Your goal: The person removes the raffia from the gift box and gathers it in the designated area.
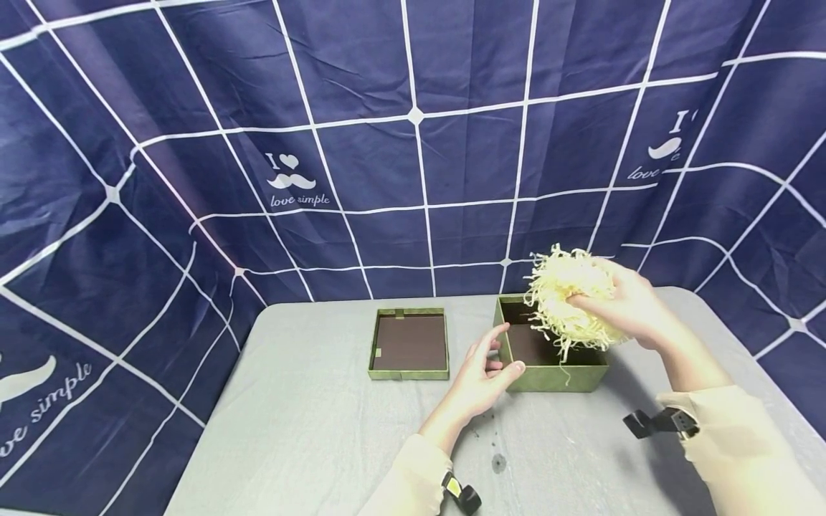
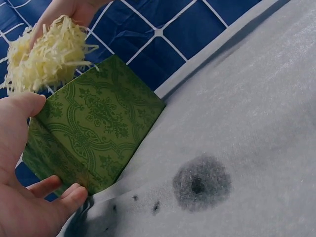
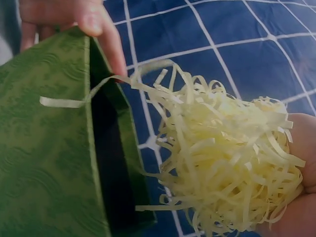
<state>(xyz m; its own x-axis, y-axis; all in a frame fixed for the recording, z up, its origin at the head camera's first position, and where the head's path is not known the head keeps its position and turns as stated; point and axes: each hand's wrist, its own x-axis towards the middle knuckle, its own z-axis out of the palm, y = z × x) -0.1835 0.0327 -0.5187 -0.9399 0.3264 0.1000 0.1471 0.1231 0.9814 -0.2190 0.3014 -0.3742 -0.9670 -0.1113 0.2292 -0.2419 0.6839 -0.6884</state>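
Note:
A clump of pale yellow shredded paper (image 1: 568, 301) hangs above the green box (image 1: 548, 380), gripped by my right hand (image 1: 629, 301). Loose strands dangle from it, and in the right wrist view one strand (image 3: 61, 102) crosses the box's near wall. The box is open at the top, with a dark brown inside and a patterned green outside (image 2: 98, 113). My left hand (image 1: 480, 376) rests against the box's left side and near corner, thumb at the rim and fingers spread along the wall. In the left wrist view, some of its fingers lie low on that side.
Left of the box lies a shallow green lid (image 1: 411, 342), its brown inside facing up. The grey cloth (image 1: 310, 416) on the table bears a dark wet spot (image 2: 201, 182). A blue curtain (image 1: 361, 165) with white lines stands behind and around the table.

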